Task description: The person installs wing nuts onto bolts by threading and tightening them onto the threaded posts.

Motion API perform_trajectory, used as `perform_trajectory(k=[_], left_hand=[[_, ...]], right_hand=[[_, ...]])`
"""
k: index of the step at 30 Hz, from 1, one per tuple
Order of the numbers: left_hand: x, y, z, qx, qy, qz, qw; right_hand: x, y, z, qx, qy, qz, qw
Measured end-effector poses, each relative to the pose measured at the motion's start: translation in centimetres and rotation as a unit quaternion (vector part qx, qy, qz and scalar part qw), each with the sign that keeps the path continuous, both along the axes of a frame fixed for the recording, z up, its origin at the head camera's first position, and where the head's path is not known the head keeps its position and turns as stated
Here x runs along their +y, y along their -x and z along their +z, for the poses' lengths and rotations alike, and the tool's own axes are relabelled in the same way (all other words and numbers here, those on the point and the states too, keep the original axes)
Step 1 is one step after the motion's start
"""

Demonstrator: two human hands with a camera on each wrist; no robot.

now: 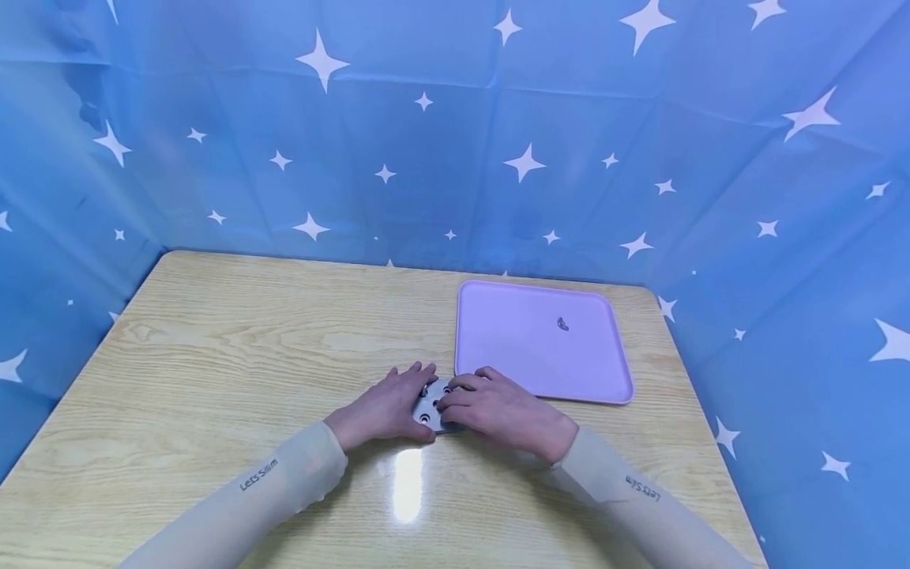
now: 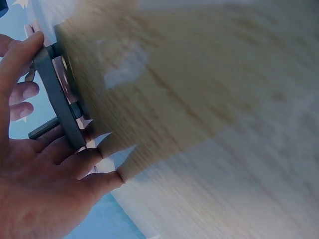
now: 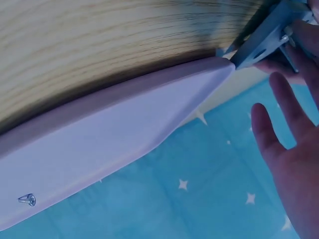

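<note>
The left hand (image 1: 389, 405) is holding the drilled metal plate (image 1: 430, 408) between thumb and fingers, just beside the lilac tray (image 1: 529, 340). The right hand (image 1: 503, 409) is covering part of the plate; whether its fingers are pinching anything, I cannot tell.

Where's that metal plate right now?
In the head view, the metal plate is below centre, between the left hand and right hand, beside the near left corner of the purple tray.
</note>
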State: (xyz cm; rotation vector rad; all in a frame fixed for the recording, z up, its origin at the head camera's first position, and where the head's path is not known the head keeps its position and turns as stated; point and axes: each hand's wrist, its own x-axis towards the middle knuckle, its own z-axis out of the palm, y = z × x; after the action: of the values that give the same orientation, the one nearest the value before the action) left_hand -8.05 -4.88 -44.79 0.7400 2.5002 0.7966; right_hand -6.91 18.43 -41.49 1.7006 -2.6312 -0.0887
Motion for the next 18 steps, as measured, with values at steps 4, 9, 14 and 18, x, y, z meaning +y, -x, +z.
perform_trajectory(k=[4, 9, 14, 18], left_hand=[[0.0, 0.0, 0.0, 0.006, 0.001, -0.001, 1.0], [0.0, 0.0, 0.0, 0.009, 0.002, 0.001, 1.0], [0.1, -0.1, -0.1, 0.004, 0.003, 0.002, 1.0], [0.2, -0.1, 0.0, 0.0, 0.008, 0.01, 0.9999]], right_hand=[[-0.2, 0.2, -0.2, 0.006, 0.008, -0.003, 0.9999], [-0.4, 0.2, -0.6, 0.017, 0.009, -0.013, 0.9997], [-0.7, 0.0, -1.1, 0.04, 0.019, -0.028, 0.9986], [-1.0, -0.2, -1.6, 0.055, 0.034, -0.049, 0.9967]])
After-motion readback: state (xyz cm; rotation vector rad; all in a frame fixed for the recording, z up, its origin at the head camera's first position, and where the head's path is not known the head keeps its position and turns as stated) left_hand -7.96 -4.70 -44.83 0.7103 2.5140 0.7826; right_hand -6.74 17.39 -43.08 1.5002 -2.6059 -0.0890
